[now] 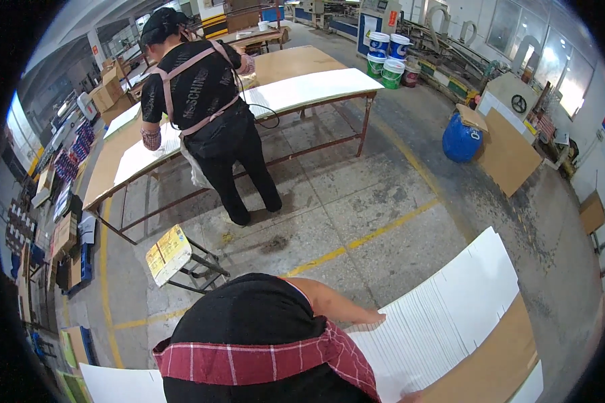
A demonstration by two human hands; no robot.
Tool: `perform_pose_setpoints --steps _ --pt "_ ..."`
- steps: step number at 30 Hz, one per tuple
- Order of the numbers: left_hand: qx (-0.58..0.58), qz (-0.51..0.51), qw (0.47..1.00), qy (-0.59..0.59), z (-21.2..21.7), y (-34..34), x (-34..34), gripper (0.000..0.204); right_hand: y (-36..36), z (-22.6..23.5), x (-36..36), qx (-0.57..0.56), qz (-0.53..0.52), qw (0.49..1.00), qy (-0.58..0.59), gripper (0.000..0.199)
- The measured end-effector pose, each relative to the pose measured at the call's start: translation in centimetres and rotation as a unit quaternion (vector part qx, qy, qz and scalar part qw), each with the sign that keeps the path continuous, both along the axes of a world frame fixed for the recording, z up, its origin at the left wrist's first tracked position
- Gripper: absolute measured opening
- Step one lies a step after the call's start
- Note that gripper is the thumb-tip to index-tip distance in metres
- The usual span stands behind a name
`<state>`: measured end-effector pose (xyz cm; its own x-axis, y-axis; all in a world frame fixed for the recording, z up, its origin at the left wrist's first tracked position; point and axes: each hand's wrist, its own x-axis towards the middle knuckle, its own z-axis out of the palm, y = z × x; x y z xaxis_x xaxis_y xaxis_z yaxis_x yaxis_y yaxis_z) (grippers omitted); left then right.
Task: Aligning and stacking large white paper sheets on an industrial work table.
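Stack of white sheets (444,316) lies lower right of view, fanned, on a brown board table (497,363). My right hand (411,397) is at the stack's near edge, right at the bottom of the frame. Only a sliver of it shows, so I can't tell the grip. My left hand isn't in view. A person in a black top with a red plaid band (262,336) is bent over directly in front of me, and their hand (375,316) is flat on the stack's left edge. Another white sheet (117,384) is at lower left. Across the concrete floor there's a small stool with a yellow top (169,252). Beyond it a second person (205,101) stands at a long work table (302,87) covered with white sheets. Paint buckets (387,57) and a blue drum (460,139) are far right.
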<state>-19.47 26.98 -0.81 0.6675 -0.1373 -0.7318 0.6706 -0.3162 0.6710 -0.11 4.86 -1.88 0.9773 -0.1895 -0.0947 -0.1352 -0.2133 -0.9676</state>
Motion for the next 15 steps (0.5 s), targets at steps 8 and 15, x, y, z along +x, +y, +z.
perform_pose_setpoints --steps 8,15 --pt "0.061 0.069 0.995 -0.031 -1.3 -0.9 2.0 0.069 2.4 0.6 1.4 0.023 0.023 0.999 -0.03 0.035" --pt "-0.02 0.02 0.999 -0.043 6.1 -1.2 1.1 0.069 3.8 1.0 3.8 0.038 0.035 0.997 -0.057 0.035"
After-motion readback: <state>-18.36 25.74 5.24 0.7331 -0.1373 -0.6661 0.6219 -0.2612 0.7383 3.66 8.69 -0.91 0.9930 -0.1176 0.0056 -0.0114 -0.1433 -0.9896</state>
